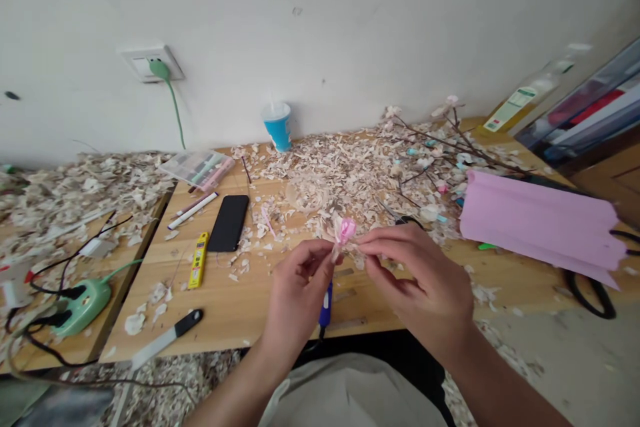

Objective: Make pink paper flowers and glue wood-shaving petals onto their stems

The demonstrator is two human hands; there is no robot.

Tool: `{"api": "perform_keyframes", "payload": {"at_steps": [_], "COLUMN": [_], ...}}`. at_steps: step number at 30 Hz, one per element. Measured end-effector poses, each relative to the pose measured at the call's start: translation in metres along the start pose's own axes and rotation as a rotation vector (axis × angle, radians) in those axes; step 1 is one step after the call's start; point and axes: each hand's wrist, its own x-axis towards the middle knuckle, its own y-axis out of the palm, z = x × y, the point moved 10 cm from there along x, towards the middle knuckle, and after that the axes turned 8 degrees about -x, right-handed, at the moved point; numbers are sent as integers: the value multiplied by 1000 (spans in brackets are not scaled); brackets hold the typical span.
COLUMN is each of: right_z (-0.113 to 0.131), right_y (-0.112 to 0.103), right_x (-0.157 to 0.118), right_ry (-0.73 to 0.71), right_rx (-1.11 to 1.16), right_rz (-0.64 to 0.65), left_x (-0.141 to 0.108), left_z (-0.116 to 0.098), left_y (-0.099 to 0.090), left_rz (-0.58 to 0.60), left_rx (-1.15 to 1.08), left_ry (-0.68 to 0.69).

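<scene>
- Flower [345,230] front and centre, folks, pink and crinkled, lifted above the near part of the worktop [260,300] between our two hands.
- Its head points away from us, leaning slightly right; the long axis runs from the pale base, at our left fingertips, up to that pink top.
- Our left hand [301,290] has the grip closed, thumb and forefinger pinching the pale base.
- In from the other side comes our right hand [425,273], thumb and forefinger at the pale edge just beside the pink; whether that grip is closed on it, we cannot tell.
- Right below our hands lies a blue-handled tool [325,307], partly hidden, its cord end towards us.
- Beyond them, scissors [410,220] with dark handles rest among pale shavings [320,180], and a blue cup [278,127] stands near the wall [350,33].
- Over on our left: a black phone [229,223], a yellow packet [199,260], two pens [193,211], a clear case [199,168] and a black-handled blade [167,340].
- Out on our right: pink sheets [540,223], flowering branches [465,143] behind them, and a bottle [525,97] of yellowish liquid at the far corner.
</scene>
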Motion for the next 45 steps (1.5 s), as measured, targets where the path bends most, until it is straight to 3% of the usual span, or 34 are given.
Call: {"api": "perform_keyframes", "payload": {"at_steps": [10,19,36,45], "right_z": [9,12,17,13], "right_y": [12,16,17,16], "right_x": [-12,-14,-6,-2], "right_ry": [-113,-115,-157,-138], "right_rx": [-109,-171,-220,-198], "right_rz": [68,103,69,57], "left_x": [-4,-7,-8,-6], "left_z": [1,-6,-8,-5], "left_y": [-6,-10,-10,-11], "left_rz": [-6,-18,17,14], "left_rx": [34,163,339,324], "left_ry": [19,77,173,136]}}
